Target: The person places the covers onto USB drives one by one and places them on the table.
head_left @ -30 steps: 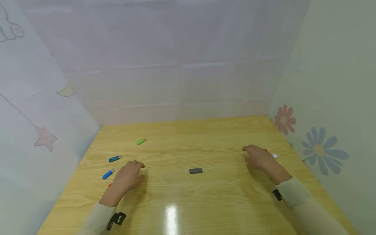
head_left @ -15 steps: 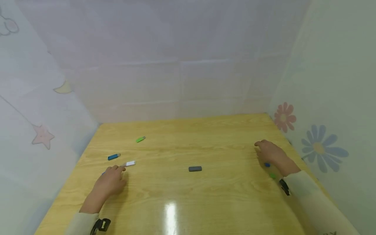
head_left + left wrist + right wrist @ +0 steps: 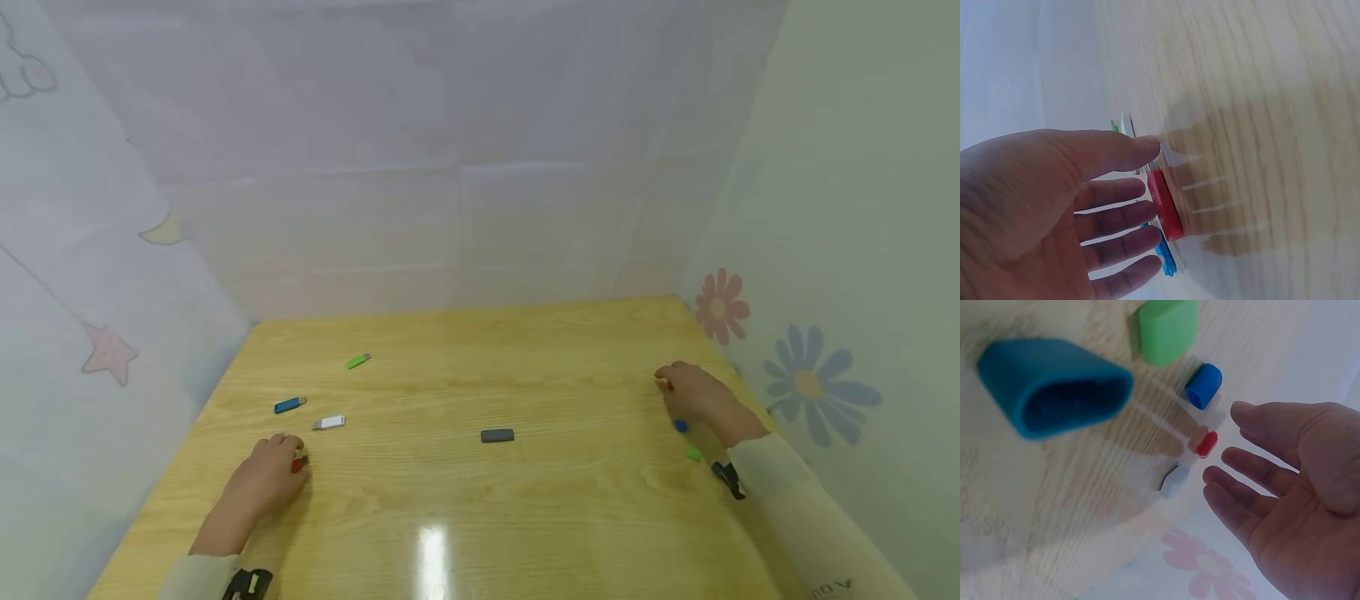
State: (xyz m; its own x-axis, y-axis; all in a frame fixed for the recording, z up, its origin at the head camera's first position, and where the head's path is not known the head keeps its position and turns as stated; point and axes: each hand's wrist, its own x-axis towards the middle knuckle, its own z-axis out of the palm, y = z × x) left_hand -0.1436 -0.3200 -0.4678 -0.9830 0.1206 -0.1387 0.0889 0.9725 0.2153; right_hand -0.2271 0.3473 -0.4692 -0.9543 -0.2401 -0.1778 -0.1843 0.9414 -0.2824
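Note:
My left hand hovers at the table's left over a red USB stick. In the left wrist view its thumb and fingers stand apart, near the stick without pinching it. A blue USB stick lies just beyond the fingertips. My right hand is at the table's right side, fingers loosely bent around the air above a small red cap. Close to that hand lie a blue cap, a green cap, a white cap and a teal cap with its hollow end showing.
A white USB stick, a dark blue one and a green one lie on the left of the wooden table. A dark grey stick lies mid-table. Fabric walls enclose the back and sides.
My left hand has moved left and toward me, uncovering the white USB stick and coming to the red one. My right hand has shifted right, so the blue and green caps show.

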